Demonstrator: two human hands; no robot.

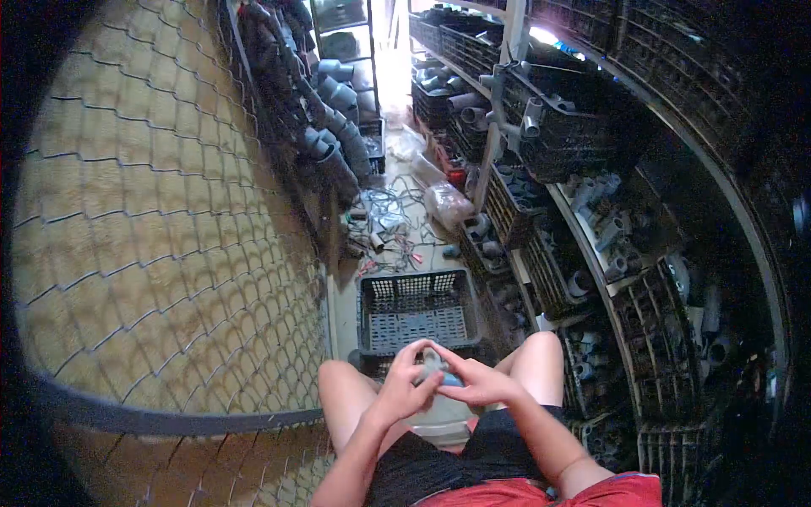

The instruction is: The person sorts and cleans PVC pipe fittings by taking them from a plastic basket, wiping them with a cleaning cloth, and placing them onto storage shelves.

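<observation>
Between my knees, both hands meet around a small grey and blue fitting [434,365]. My left hand [405,387] wraps its left side, with the thumb across the front. The fingers of my right hand [477,383] hold it from the right, close to the blue part. Much of the fitting is hidden behind the fingers, so its exact shape cannot be made out. Just beyond my hands, a black plastic crate [414,323] with slotted walls lies on the floor, and its visible bottom is bare.
Wire mesh [169,237] runs along the left. Shelves with crates of pipe fittings [612,228] line the right. Grey pipe elbows [338,93] are stacked at the back left. Cables, plastic bags [448,205] and small parts lie on the floor beyond the crate.
</observation>
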